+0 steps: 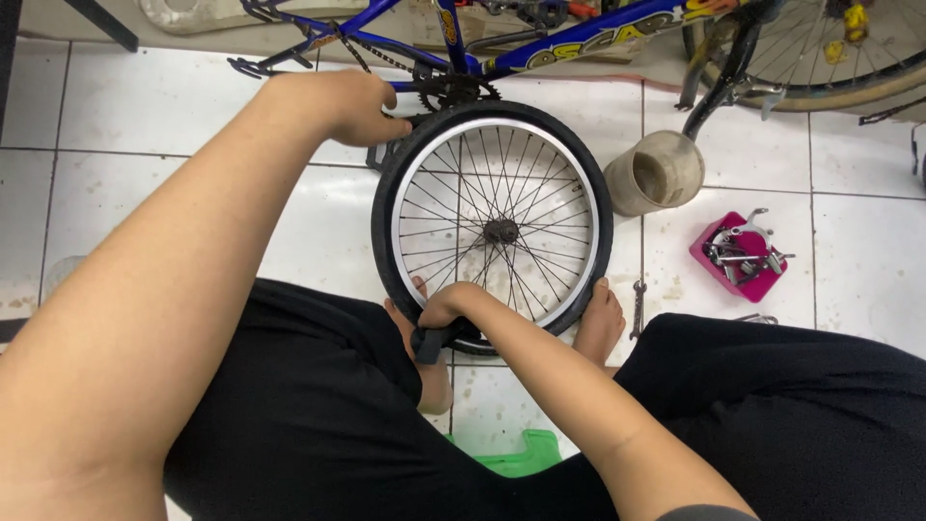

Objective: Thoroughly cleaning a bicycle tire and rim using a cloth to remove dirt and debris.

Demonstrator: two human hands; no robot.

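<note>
A small bicycle wheel (494, 230) with a black tyre, silver rim and thin spokes lies flat on the white tiled floor between my bare feet. My left hand (355, 101) grips the tyre at its far left edge. My right hand (449, 311) is closed on a black-handled tool (430, 343) pressed against the tyre's near edge. My right foot (600, 323) rests against the tyre's near right side. My left foot sits under the right hand, mostly hidden.
A blue bicycle frame (540, 43) with its chainring lies beyond the wheel. A dirty beige cup (656, 174) lies tipped at the right. A pink tray (741, 256) holds metal brake parts. A spanner (638, 307) lies by my right foot. A green stool edge (516, 453) shows below.
</note>
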